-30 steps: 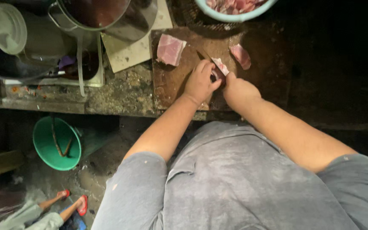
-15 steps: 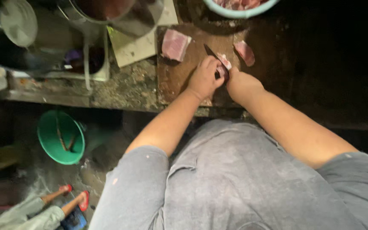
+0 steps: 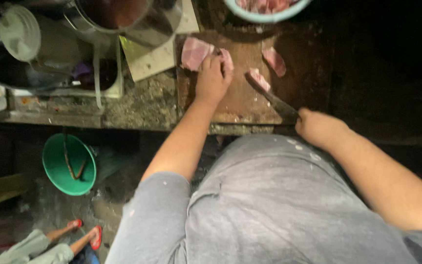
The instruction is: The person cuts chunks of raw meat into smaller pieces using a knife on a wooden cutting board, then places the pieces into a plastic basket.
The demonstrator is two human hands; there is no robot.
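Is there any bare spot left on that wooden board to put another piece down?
The cutting board is bare in its near middle, between the left hand and the knife held by the right hand. The far edge is crowded: a large meat slab, smaller meat pieces and the bowl.

A steel pot [image 3: 123, 17] and a pale lid [image 3: 19, 33] sit on the stained counter [image 3: 142, 105]. A green basin [image 3: 69, 165] rests on the floor, near someone's red sandals [image 3: 86, 232].
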